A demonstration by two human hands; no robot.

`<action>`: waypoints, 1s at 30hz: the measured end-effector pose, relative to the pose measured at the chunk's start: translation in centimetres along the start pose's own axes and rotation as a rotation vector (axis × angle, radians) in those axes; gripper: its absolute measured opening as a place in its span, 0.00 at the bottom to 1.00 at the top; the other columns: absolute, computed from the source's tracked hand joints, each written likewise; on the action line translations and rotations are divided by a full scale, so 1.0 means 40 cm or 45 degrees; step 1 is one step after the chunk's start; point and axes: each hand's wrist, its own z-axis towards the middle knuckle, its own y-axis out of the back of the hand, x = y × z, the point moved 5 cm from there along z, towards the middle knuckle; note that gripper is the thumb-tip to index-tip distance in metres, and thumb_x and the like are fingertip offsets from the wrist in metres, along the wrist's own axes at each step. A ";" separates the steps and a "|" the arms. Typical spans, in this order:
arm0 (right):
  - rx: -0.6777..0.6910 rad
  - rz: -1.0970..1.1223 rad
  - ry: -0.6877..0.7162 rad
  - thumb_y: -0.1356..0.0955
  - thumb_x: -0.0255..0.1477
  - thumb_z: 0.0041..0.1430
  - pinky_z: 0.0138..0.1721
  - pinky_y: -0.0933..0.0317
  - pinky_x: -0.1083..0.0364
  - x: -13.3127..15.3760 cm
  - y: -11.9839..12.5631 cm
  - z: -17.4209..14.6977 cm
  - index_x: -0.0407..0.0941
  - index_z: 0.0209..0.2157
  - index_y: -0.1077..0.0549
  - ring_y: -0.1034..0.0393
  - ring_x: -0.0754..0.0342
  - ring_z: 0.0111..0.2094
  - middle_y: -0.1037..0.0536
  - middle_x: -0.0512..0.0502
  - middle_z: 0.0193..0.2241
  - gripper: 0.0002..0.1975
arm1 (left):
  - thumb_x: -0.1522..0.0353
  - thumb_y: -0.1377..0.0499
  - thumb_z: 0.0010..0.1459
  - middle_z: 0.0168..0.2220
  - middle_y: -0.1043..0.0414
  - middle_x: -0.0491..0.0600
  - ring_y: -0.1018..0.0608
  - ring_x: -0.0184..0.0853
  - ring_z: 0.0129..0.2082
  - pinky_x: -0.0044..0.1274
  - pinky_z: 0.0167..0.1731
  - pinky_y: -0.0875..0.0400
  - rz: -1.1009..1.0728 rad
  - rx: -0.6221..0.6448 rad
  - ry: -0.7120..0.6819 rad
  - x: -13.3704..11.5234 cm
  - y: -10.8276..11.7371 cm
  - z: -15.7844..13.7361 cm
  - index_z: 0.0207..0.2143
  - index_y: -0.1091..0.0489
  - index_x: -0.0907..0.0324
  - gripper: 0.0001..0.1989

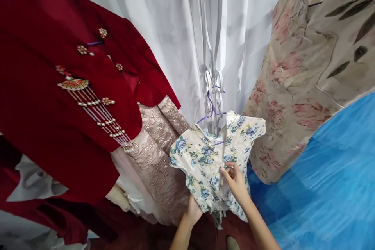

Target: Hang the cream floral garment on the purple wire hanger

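A short-sleeved blouse (205,156) with blue and yellow flowers on white cloth hangs on a purple wire hanger (213,110). My right hand (234,179) pinches the edge of its front opening between thumb and fingers. Under the blouse's lower left side, my left hand (193,210) touches the cloth from behind, and its fingers are hidden there. The hanger is hooked among several white hangers (217,82).
To the left hangs a dark red jacket (96,47) with a beaded brooch (96,109), above a pink textured garment (159,152). On the right are a beige floral garment (284,105) and blue tulle (328,179). A white curtain (164,19) hangs behind.
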 end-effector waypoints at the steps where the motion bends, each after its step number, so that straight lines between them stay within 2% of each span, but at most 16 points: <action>1: 0.003 -0.057 0.011 0.31 0.50 0.60 0.28 0.45 0.53 0.007 -0.007 0.017 0.46 0.43 0.33 0.37 0.51 0.24 0.31 0.53 0.22 0.22 | 0.31 0.49 0.49 0.55 0.25 0.59 0.29 0.54 0.63 0.49 0.60 0.34 -0.045 -0.014 0.023 0.019 0.024 -0.007 0.54 0.26 0.50 0.43; 3: 0.029 -0.155 0.028 0.32 0.50 0.62 0.28 0.45 0.53 0.018 -0.022 0.045 0.46 0.38 0.31 0.37 0.51 0.23 0.31 0.53 0.20 0.20 | 0.31 0.43 0.43 0.56 0.26 0.59 0.30 0.54 0.64 0.46 0.63 0.36 -0.004 -0.102 0.003 0.049 0.067 -0.013 0.53 0.25 0.50 0.45; 6: 0.060 -0.209 0.040 0.33 0.47 0.61 0.27 0.47 0.54 0.027 -0.036 0.065 0.46 0.31 0.33 0.39 0.53 0.22 0.33 0.53 0.19 0.18 | 0.43 0.30 0.37 0.54 0.25 0.60 0.28 0.55 0.62 0.42 0.63 0.36 0.329 -0.362 -0.173 0.045 0.118 -0.001 0.55 0.28 0.51 0.44; 8: 0.069 -0.191 0.026 0.33 0.45 0.60 0.26 0.49 0.55 0.029 -0.040 0.059 0.47 0.28 0.34 0.41 0.54 0.21 0.35 0.54 0.18 0.17 | 0.46 0.30 0.43 0.55 0.26 0.61 0.26 0.54 0.60 0.41 0.61 0.33 0.533 -0.563 -0.381 0.003 0.141 0.005 0.59 0.34 0.52 0.43; 10: 0.101 -0.128 -0.013 0.32 0.44 0.58 0.24 0.50 0.56 0.030 -0.046 0.038 0.47 0.26 0.36 0.43 0.56 0.20 0.37 0.56 0.17 0.17 | 0.47 0.35 0.51 0.59 0.31 0.62 0.27 0.51 0.61 0.40 0.60 0.31 0.670 -0.814 -0.668 -0.056 0.153 -0.009 0.63 0.41 0.52 0.41; 12: 0.137 -0.040 -0.061 0.32 0.44 0.57 0.23 0.50 0.57 0.035 -0.050 0.008 0.47 0.26 0.36 0.44 0.57 0.18 0.38 0.56 0.16 0.17 | 0.51 0.36 0.57 0.61 0.35 0.63 0.29 0.49 0.63 0.40 0.61 0.34 0.787 -1.027 -0.964 -0.104 0.140 -0.038 0.63 0.44 0.55 0.37; 13: 0.142 -0.001 -0.083 0.32 0.44 0.57 0.22 0.50 0.57 0.039 -0.051 -0.008 0.46 0.25 0.35 0.44 0.57 0.17 0.38 0.56 0.15 0.17 | 0.54 0.36 0.59 0.60 0.34 0.63 0.29 0.48 0.62 0.41 0.61 0.34 0.858 -1.032 -1.071 -0.117 0.116 -0.047 0.61 0.41 0.57 0.33; 14: 0.144 0.025 -0.095 0.32 0.44 0.57 0.22 0.50 0.57 0.046 -0.051 -0.022 0.46 0.25 0.34 0.44 0.57 0.17 0.37 0.56 0.15 0.17 | 0.57 0.36 0.60 0.57 0.31 0.62 0.27 0.47 0.59 0.40 0.60 0.32 0.934 -0.944 -1.131 -0.122 0.082 -0.047 0.58 0.37 0.58 0.28; 17: 0.164 0.051 -0.081 0.32 0.40 0.57 0.22 0.47 0.57 0.075 -0.048 -0.057 0.44 0.25 0.30 0.41 0.57 0.17 0.33 0.54 0.15 0.15 | 0.65 0.38 0.61 0.47 0.24 0.57 0.21 0.42 0.48 0.34 0.50 0.25 1.062 -0.442 -1.086 -0.101 -0.055 -0.014 0.50 0.30 0.59 0.15; 18: 0.173 0.054 -0.071 0.31 0.39 0.57 0.23 0.46 0.57 0.085 -0.045 -0.065 0.44 0.25 0.29 0.40 0.57 0.18 0.32 0.53 0.15 0.14 | 0.67 0.39 0.61 0.44 0.23 0.56 0.20 0.41 0.45 0.32 0.47 0.24 1.057 -0.348 -1.059 -0.094 -0.098 -0.002 0.49 0.29 0.59 0.13; 20: 0.197 0.067 -0.066 0.31 0.36 0.55 0.23 0.45 0.58 0.104 -0.039 -0.074 0.44 0.23 0.29 0.38 0.56 0.19 0.30 0.51 0.16 0.12 | 0.69 0.41 0.60 0.40 0.23 0.54 0.20 0.40 0.40 0.30 0.43 0.25 1.034 -0.327 -1.050 -0.096 -0.162 0.018 0.45 0.28 0.60 0.11; 23: 0.217 0.134 -0.117 0.30 0.34 0.52 0.22 0.46 0.58 0.131 -0.028 -0.068 0.44 0.21 0.31 0.39 0.58 0.17 0.29 0.51 0.15 0.11 | 0.70 0.43 0.60 0.37 0.24 0.52 0.22 0.38 0.38 0.28 0.41 0.26 1.083 -0.373 -1.090 -0.117 -0.215 0.032 0.40 0.28 0.60 0.07; 27: 0.182 0.272 -0.144 0.31 0.35 0.51 0.18 0.51 0.59 0.210 -0.021 -0.004 0.44 0.20 0.29 0.45 0.60 0.13 0.33 0.54 0.11 0.12 | 0.70 0.45 0.64 0.32 0.27 0.49 0.24 0.35 0.34 0.25 0.38 0.29 1.196 -0.330 -1.144 -0.125 -0.226 0.016 0.35 0.29 0.59 0.05; 30: 0.196 0.335 -0.040 0.30 0.36 0.50 0.16 0.55 0.59 0.318 -0.040 0.082 0.42 0.23 0.25 0.48 0.61 0.12 0.31 0.54 0.12 0.11 | 0.69 0.44 0.65 0.30 0.28 0.48 0.25 0.34 0.32 0.23 0.36 0.30 1.267 -0.370 -1.124 -0.115 -0.216 -0.007 0.33 0.31 0.59 0.06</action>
